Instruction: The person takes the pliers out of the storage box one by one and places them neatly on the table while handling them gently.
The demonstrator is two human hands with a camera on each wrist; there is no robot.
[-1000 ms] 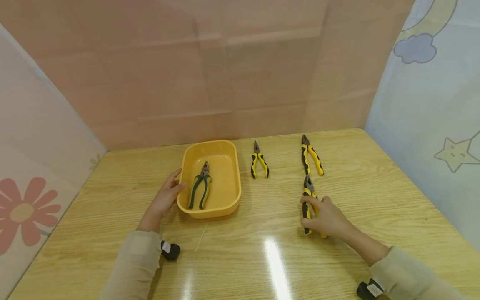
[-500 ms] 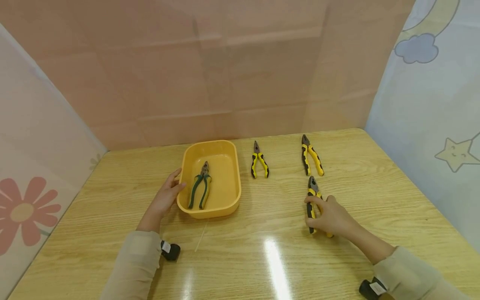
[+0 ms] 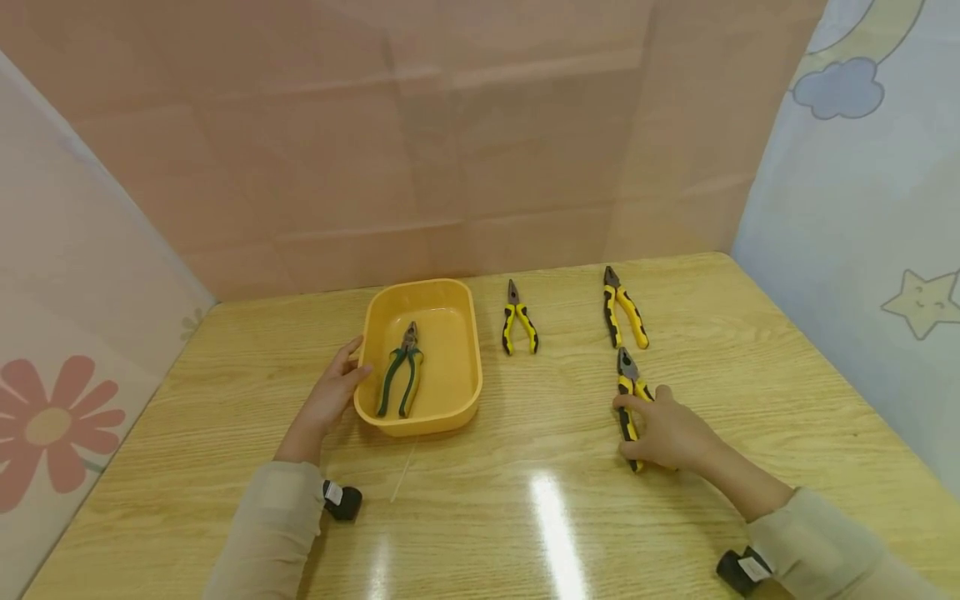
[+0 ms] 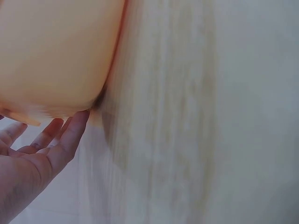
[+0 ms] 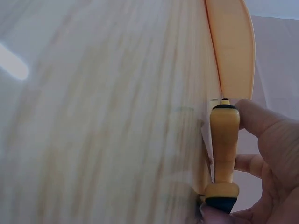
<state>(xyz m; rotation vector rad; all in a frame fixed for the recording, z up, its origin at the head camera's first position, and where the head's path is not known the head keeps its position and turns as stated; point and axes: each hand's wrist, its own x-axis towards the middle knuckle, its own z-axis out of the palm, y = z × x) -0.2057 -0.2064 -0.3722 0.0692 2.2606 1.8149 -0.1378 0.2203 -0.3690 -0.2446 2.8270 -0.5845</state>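
In the head view, a yellow plastic tray [image 3: 450, 358] stands left of centre with green-handled pliers [image 3: 405, 375] lying inside it. My left hand [image 3: 334, 396] holds the tray's left wall, thumb at the rim; the left wrist view shows its fingertips [image 4: 81, 119] against the outer wall. At the right, my right hand [image 3: 667, 429] grips yellow-and-black combination pliers [image 3: 627, 368] by the handles. Thumb and fingers lie on both sides of one handle [image 5: 224, 144] in the right wrist view. The other handle is mostly hidden behind the hand.
Yellow-and-black long-nose pliers [image 3: 520, 321] lie just right of the tray. Another yellow-and-black pair of pliers [image 3: 624, 304] lies directly behind the gripped one. A thin pale strip [image 3: 403, 471] lies in front of the tray on the wooden table [image 3: 480, 517]. A pink sheet [image 3: 450, 150] backs the table.
The right hand has shifted the gripped pliers slightly to the right and away from the tray. The left hand and the tray have stayed in place.
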